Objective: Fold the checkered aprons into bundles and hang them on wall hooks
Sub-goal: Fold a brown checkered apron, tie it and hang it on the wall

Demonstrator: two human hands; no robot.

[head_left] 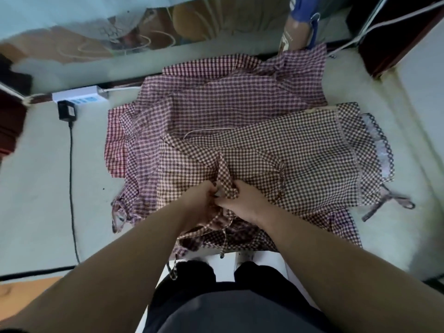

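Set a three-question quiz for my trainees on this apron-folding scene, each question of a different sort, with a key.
1. True or false: the left hand and the right hand both grip bunched cloth of the brown checkered apron.
2. Which lies at the far left of the pale surface? A. a power strip B. scissors C. an iron
3. Fill the gap: the brown checkered apron lies ___ the purple checkered apron.
Key: 1 true; 2 A; 3 on top of.
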